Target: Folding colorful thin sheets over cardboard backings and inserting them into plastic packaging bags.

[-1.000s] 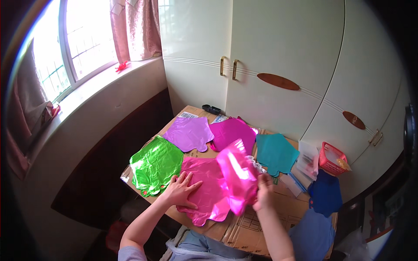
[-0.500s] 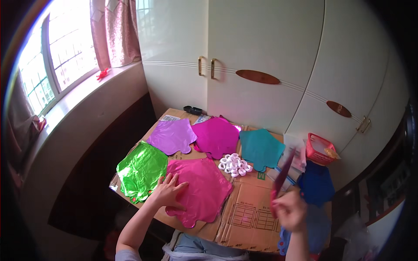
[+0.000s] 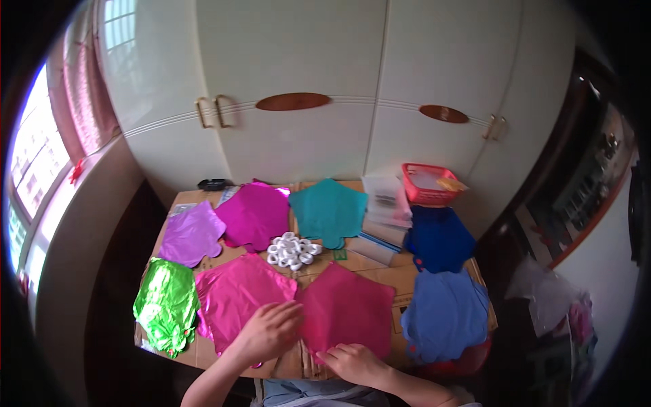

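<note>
Flat, five-sided shiny pieces, like uninflated foil balloons, lie spread over a cardboard-topped table. A dark pink foil balloon (image 3: 347, 308) lies front centre, and my right hand (image 3: 356, 365) has its fingers curled at that balloon's lower left edge, pinching it. My left hand (image 3: 271, 331) is stretched out, fingers loosely extended, over the gap between it and a bright pink foil balloon (image 3: 237, 292) to the left. A heap of white rings (image 3: 293, 251) sits just behind these two.
Green (image 3: 166, 305), lilac (image 3: 191, 234), magenta (image 3: 253, 214), teal (image 3: 329, 211), dark blue (image 3: 441, 241) and light blue (image 3: 446, 315) foil pieces surround them. Clear plastic packets (image 3: 386, 201) and a red basket (image 3: 428, 193) stand at the back right. White cabinets (image 3: 298, 146) rise behind.
The dark pink balloon, held up in my right hand before, now lies flat right of the bright pink one. My left hand has lifted off the bright pink one. The view has turned right.
</note>
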A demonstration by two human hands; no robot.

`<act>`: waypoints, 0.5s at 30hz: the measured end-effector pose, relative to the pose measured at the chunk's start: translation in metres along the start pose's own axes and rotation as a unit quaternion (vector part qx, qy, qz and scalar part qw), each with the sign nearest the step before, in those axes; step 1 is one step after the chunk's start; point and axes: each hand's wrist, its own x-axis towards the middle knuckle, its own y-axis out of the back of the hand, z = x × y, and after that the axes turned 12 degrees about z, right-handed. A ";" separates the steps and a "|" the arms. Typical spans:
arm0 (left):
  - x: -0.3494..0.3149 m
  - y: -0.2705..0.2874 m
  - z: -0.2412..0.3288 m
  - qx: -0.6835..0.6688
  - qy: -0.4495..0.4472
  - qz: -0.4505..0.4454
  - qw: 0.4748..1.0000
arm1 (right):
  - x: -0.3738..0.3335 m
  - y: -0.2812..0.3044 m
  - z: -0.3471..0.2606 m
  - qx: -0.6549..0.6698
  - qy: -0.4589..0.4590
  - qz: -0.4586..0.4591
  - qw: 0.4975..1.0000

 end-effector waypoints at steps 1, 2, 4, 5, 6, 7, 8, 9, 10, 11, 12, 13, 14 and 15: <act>0.006 -0.012 0.006 -0.002 -0.012 -0.017 1.000 | 0.000 0.007 -0.003 0.041 -0.015 0.009 0.999; 0.011 -0.028 0.010 -0.003 -0.025 -0.035 0.999 | 0.000 0.014 -0.004 0.082 -0.029 0.018 0.996; 0.016 -0.048 0.012 0.001 -0.041 -0.079 0.996 | -0.006 0.044 0.006 0.129 -0.097 0.068 0.985; 0.017 -0.056 0.012 0.009 -0.044 -0.108 0.993 | -0.015 0.052 0.017 0.042 -0.142 0.090 0.985; 0.021 -0.063 0.012 0.015 -0.052 -0.135 0.989 | -0.029 0.056 0.034 -0.044 -0.163 0.142 0.975; 0.024 -0.070 0.009 0.014 -0.069 -0.137 0.988 | -0.041 0.064 0.042 -0.105 -0.253 0.133 0.953; 0.027 -0.071 0.010 0.014 -0.072 -0.139 0.987 | -0.057 0.072 0.051 -0.193 -0.256 0.137 0.937; 0.034 -0.072 0.011 0.012 -0.080 -0.140 0.987 | -0.075 0.075 0.056 -0.213 -0.288 0.137 0.924; 0.039 -0.074 0.013 0.008 -0.085 -0.142 0.986 | -0.091 0.072 0.059 -0.229 -0.319 0.135 0.910; 0.045 -0.076 0.014 0.008 -0.093 -0.144 0.985 | -0.101 0.070 0.061 -0.233 -0.315 0.138 0.909; 0.050 -0.077 0.014 0.011 -0.099 -0.149 0.984 | -0.109 0.066 0.064 -0.232 -0.311 0.143 0.911; 0.054 -0.078 0.015 0.013 -0.105 -0.153 0.983 | -0.116 0.063 0.066 -0.232 -0.306 0.147 0.912; 0.057 -0.078 0.018 0.015 -0.112 -0.159 0.981 | -0.121 0.059 0.068 -0.236 -0.305 0.162 0.908; 0.059 -0.076 0.019 0.021 -0.117 -0.166 0.979 | -0.120 0.054 0.069 -0.236 -0.301 0.180 0.906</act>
